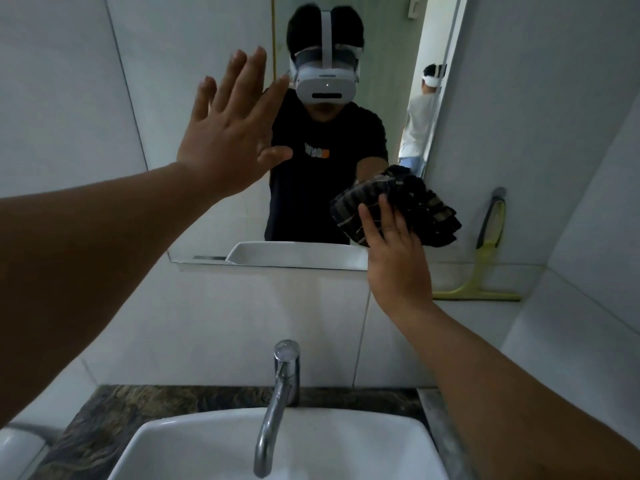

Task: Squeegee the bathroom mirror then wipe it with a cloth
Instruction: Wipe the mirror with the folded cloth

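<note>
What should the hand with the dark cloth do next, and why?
Probably slide the cloth sideways across the mirror, toward the left hand. The right hand already presses the cloth on the glass at the mirror's lower right corner, the left hand is spread open against the glass, and the squeegee leans set aside against the wall, so wiping looks like the step now.

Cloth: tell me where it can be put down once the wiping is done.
Free: the ledge between the right hand and the squeegee, and the sink basin left of the faucet. Crowded: the ledge's corner, taken by the squeegee.
</note>
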